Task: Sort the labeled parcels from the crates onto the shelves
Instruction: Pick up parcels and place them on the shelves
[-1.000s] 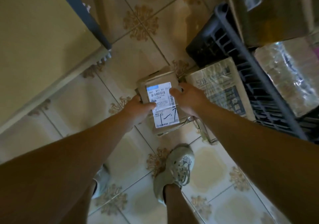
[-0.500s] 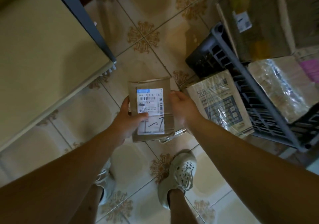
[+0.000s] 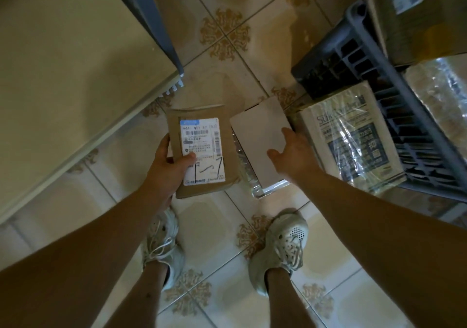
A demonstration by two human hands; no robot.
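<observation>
At frame centre our left grip [image 3: 165, 168] is pinching the brown labelled parcel [image 3: 202, 148] by one edge while our right grip [image 3: 290, 155] is hovering, fingers spread, over the white parcel [image 3: 255, 133] just right of it, so we are risking the brown one slipping floorward.

The fine print on the label [image 3: 202, 148] of the brown parcel [image 3: 206, 188] is too small to read, and the left hand [image 3: 164, 173] has its fingers hidden behind that parcel. Just right of it, the right hand [image 3: 294, 155] covers a corner of the white box [image 3: 255, 135]; whether it grips cannot be told. Farther right, the black crate [image 3: 353, 57] and its plastic-wrapped parcel [image 3: 439, 95] run off the picture's edge.
</observation>
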